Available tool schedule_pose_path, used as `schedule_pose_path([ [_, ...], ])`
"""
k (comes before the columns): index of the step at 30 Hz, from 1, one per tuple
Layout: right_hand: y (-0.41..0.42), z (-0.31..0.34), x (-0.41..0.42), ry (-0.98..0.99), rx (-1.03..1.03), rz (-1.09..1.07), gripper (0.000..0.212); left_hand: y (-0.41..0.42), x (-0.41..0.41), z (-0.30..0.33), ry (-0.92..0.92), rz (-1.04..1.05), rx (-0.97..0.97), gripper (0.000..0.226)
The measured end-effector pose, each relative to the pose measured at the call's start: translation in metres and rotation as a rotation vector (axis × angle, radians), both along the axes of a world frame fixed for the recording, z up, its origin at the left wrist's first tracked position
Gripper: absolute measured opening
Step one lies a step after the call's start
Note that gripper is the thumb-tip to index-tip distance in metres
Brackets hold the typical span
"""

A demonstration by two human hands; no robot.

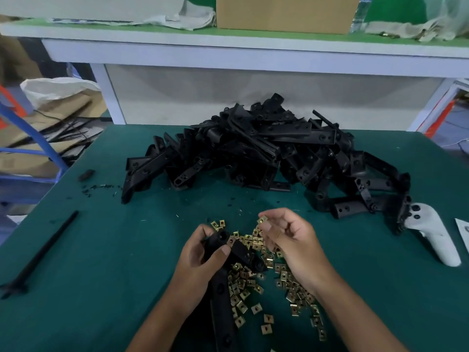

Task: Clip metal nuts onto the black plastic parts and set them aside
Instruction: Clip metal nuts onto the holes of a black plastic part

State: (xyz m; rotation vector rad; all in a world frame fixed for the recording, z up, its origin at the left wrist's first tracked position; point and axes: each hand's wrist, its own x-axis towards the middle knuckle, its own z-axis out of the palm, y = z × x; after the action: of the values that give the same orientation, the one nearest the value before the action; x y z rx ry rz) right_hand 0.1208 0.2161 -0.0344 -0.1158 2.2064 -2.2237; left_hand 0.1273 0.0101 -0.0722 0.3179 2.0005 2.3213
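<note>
**One nut up, a mountain of parts to go**

Here we are at the green work table (76, 262), and the biggest thing on it is that heap of black plastic parts (253, 148) stacked high at the far edge, spilling right towards a white handheld controller (436, 240). From where I stand that heap looks untouched, and I can't pick out a set-aside group of finished pieces anywhere, so my read is we're early on, with most of the work left.

Closer in, a scatter of brass-coloured metal nuts (256, 283) spreads between the wrists: small, square, folded clips, each with a hole in the middle, plenty still loose.

Now the hands. The left hand (200, 265) grips one black plastic part (243, 252), fingers and thumb wrapped round its upper end while the long flat body runs down towards the person; holes show along its face. The right hand (289, 240) is raised just above the scatter, pinching a single nut (262, 220) between thumb and fingertip, just beside the held part and not yet on it.

A thin black rod (43, 252) lies off to the left.
</note>
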Motion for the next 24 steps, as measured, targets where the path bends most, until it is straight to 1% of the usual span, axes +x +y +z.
schedule_pose_path([
  [5,-0.001,-0.007,0.010,-0.002,-0.039,0.020,0.017,0.002,0.000,0.000,0.035,-0.049,-0.028,0.035],
  [11,-0.006,-0.013,0.016,0.030,-0.058,0.020,0.020,0.003,-0.003,0.000,0.065,-0.074,-0.053,0.039],
  [18,-0.005,-0.015,0.022,0.033,-0.013,0.019,0.022,0.003,-0.002,0.006,0.072,-0.093,-0.070,0.035],
  [22,-0.004,-0.014,0.022,0.026,0.013,0.023,0.013,0.003,-0.002,0.008,0.058,-0.107,-0.049,0.034],
  [24,-0.004,-0.015,0.022,0.034,0.029,0.019,0.015,0.002,-0.002,0.007,0.032,-0.120,-0.031,0.036],
])
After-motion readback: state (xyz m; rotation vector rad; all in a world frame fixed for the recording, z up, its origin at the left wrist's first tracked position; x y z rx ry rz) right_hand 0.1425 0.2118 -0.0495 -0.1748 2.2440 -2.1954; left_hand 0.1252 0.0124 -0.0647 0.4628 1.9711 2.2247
